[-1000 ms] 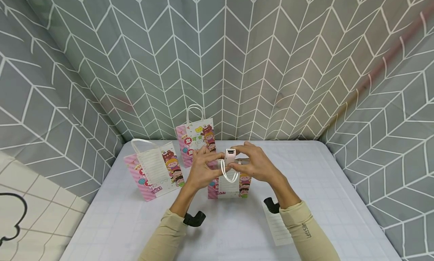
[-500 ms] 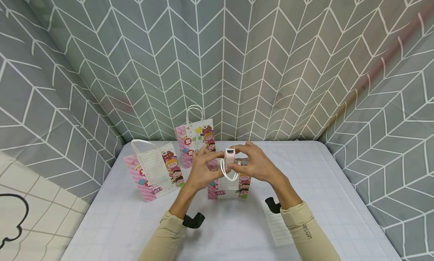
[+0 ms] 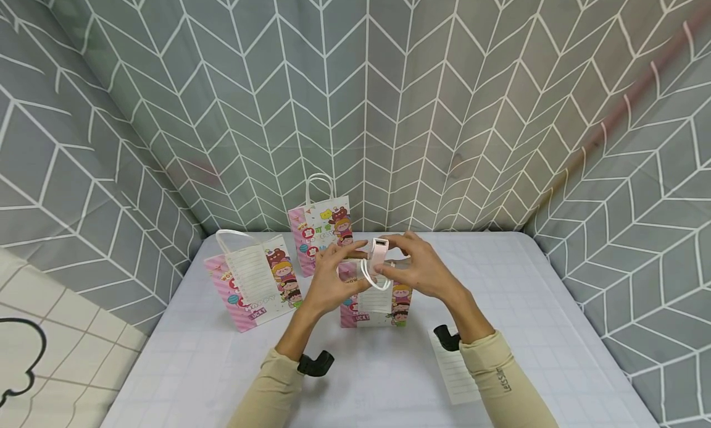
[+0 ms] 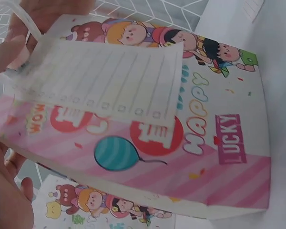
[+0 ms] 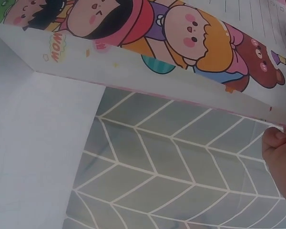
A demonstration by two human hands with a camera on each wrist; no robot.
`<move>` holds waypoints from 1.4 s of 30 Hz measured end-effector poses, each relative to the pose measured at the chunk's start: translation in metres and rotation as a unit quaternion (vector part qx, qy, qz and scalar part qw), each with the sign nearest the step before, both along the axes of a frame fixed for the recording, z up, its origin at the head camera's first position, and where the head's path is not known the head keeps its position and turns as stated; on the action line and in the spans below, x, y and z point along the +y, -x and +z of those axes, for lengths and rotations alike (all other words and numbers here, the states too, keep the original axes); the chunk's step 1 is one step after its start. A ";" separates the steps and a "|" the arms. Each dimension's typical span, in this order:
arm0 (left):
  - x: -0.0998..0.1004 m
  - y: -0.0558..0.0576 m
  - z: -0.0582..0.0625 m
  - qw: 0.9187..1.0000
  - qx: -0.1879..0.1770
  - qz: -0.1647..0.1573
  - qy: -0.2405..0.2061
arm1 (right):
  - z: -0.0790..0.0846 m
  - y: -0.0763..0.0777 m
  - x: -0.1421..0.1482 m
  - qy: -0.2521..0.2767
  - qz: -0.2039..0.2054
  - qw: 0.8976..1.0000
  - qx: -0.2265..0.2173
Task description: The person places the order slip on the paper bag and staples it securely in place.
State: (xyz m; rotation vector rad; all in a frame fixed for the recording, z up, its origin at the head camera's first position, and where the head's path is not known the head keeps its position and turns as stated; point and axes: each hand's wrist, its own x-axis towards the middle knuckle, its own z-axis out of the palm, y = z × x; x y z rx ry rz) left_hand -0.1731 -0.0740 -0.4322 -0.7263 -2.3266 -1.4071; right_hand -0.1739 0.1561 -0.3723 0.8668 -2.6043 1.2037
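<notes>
Have pink-and-white device (image 3: 379, 255) pinched between right hand's (image 3: 418, 268) thumb and forefinger, long axis near upright in head view, near front bag (image 3: 381, 319) below, just right of left hand's (image 3: 326, 281) parted thumb and forefinger; can't tell left grip.

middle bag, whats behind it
In the head view, another printed bag stands further back and to its left, its lower part partly covered by the left hand. The patterned curtain hangs behind both. The middle bag's back face cannot be seen.
</notes>
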 end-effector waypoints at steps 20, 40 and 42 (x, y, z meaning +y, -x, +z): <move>-0.041 -0.012 -0.039 0.996 -0.056 0.062 0.038 | -0.005 0.002 0.026 0.062 -0.092 0.993 0.031; -0.047 -0.008 -0.059 0.994 -0.099 -0.009 0.045 | -0.036 -0.004 0.104 0.073 -0.181 0.981 0.003; -0.043 -0.007 -0.058 0.994 -0.094 -0.006 0.052 | -0.039 -0.006 0.112 0.067 -0.190 0.980 -0.003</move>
